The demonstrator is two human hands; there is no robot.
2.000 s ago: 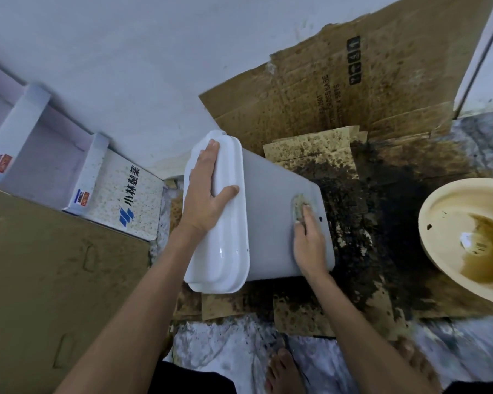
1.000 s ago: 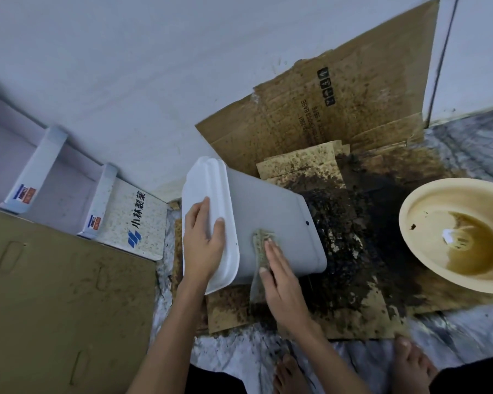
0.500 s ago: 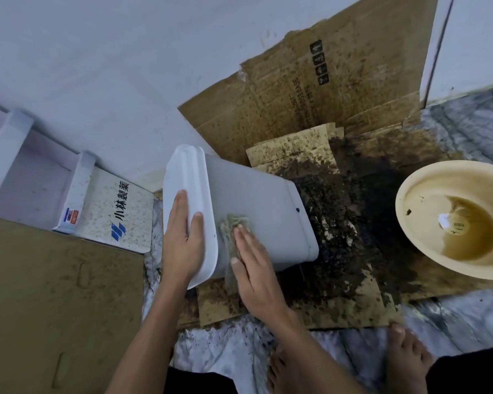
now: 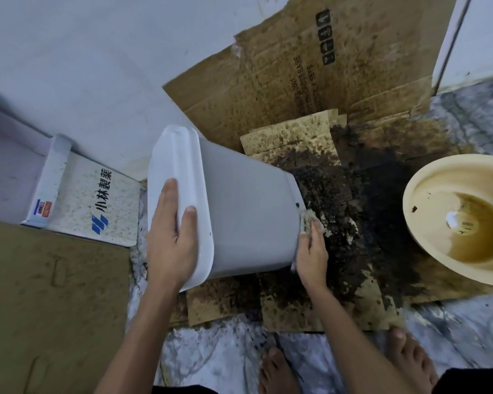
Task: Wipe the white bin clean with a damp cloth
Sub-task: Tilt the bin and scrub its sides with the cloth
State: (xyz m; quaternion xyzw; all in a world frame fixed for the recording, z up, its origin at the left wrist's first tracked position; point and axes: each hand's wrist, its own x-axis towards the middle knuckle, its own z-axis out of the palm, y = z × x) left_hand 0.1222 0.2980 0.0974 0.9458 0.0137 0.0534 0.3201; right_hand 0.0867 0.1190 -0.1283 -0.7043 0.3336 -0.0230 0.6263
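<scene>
Cardboard, brown and flattened, fills the nine o'clock edge beside one white printed box (image 4: 77,194) lying open on the floor. Next comes the one white bin (image 4: 245,223), tipped on its side at centre on stained cardboard sheets (image 4: 296,143), its lid end toward nine o'clock. One left hand (image 4: 170,240) lies flat over the lid rim, fingers straight, steadying it. At the bin's base end, toward three o'clock, one right hand (image 4: 310,251) presses one damp cloth (image 4: 306,223) against the bottom edge, fingers extended over it. Wiping of the side wall and base corner looks to be the step in hand; the next move likely calls for turning the bin to an unwiped face, or rinsing the cloth in the one yellow basin (image 4: 427,200) of murky water at three o'clock. Two bare feet show at six o'clock.
</scene>
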